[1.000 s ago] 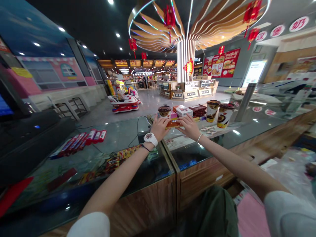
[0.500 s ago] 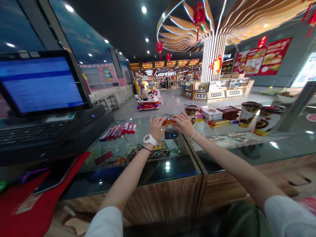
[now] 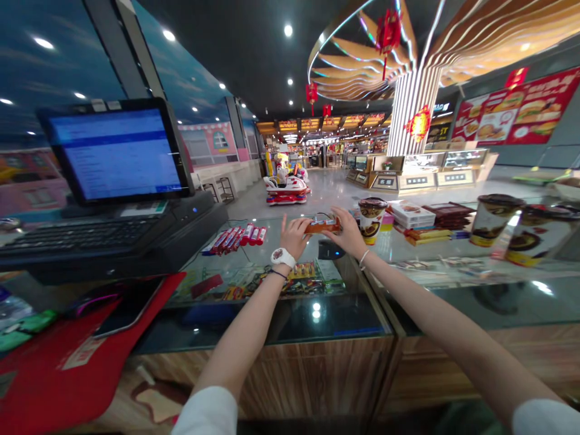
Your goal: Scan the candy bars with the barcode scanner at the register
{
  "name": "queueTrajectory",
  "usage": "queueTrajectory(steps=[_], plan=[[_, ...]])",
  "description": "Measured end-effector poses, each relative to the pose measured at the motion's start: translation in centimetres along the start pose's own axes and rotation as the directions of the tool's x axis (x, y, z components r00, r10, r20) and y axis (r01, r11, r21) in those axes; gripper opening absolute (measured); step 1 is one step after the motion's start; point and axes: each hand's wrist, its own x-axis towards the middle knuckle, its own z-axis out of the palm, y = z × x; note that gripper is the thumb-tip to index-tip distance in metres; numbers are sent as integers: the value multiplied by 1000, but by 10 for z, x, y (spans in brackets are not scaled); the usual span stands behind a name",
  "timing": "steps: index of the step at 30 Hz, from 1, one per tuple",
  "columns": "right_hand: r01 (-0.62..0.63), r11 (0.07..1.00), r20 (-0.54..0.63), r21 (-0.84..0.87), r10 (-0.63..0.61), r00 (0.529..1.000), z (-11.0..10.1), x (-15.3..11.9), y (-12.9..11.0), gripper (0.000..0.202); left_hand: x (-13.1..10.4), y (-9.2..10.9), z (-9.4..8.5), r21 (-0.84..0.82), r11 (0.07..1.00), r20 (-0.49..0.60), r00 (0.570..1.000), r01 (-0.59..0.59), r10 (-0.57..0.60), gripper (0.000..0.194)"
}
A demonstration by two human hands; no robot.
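Note:
Above the glass counter top [image 3: 272,284], both my hands are closed on the ends of an orange-brown snack packet [image 3: 322,226]. My left hand [image 3: 295,237], with a white watch at the wrist, grips its left end. At the right end is my right hand [image 3: 348,234], thumb below and fingers behind. Beneath the packet sits a small black device [image 3: 331,249] with a blue light. Several red and purple wrapped sticks [image 3: 235,237] lie left of my left hand. Just right of my right hand stands a lidded snack cup [image 3: 371,220].
Stacked white boxes [image 3: 410,214], brown packets [image 3: 448,214] and larger lidded cups [image 3: 496,220] stand on the right counter. At left are a lit monitor [image 3: 118,154], a keyboard [image 3: 81,238], and a phone [image 3: 129,308] on a red mat [image 3: 131,356].
My view has turned a little to the left, so the scene sits further right. More of the packet shows between my hands, which are slightly further apart.

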Motion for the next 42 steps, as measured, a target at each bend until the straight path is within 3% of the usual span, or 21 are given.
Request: queueTrajectory(steps=[2, 4, 8, 11, 17, 21, 31, 34, 39, 42], plan=[[-193, 961, -21, 201, 201, 979, -4, -1, 8, 68, 0, 0, -1, 11, 1000, 0, 1000, 4, -4, 33], [-348, 859, 18, 376, 369, 929, -5, -2, 14, 67, -1, 0, -1, 19, 1000, -3, 1000, -2, 2, 33], [-495, 659, 129, 566, 522, 843, -2, -3, 18, 55, -1, 2, 0, 48, 999, 3, 1000, -25, 25, 34], [-520, 577, 157, 630, 561, 813, 1, -4, 14, 50, -3, 4, 0, 99, 992, 32, 997, -77, 75, 40], [-491, 514, 110, 703, 603, 790, 2, -4, 11, 47, -3, 3, 3, 146, 952, 107, 961, -269, 255, 49], [-486, 461, 124, 742, 618, 776, 0, -2, 10, 48, -3, 1, 7, 119, 944, 114, 948, -309, 296, 49], [-546, 446, 182, 709, 633, 753, -7, 4, 7, 49, -2, 1, 3, 146, 941, 87, 952, -305, 295, 51], [-546, 498, 123, 674, 653, 748, -7, 5, 9, 52, -1, -2, 3, 158, 938, 90, 951, -307, 296, 53], [-508, 616, 13, 602, 628, 778, -4, 4, 6, 54, 2, -3, 0, 160, 937, 88, 950, -312, 301, 55], [-488, 653, 6, 579, 595, 804, -4, 4, 2, 53, 1, -2, -4, 160, 942, 87, 955, -295, 284, 54]])
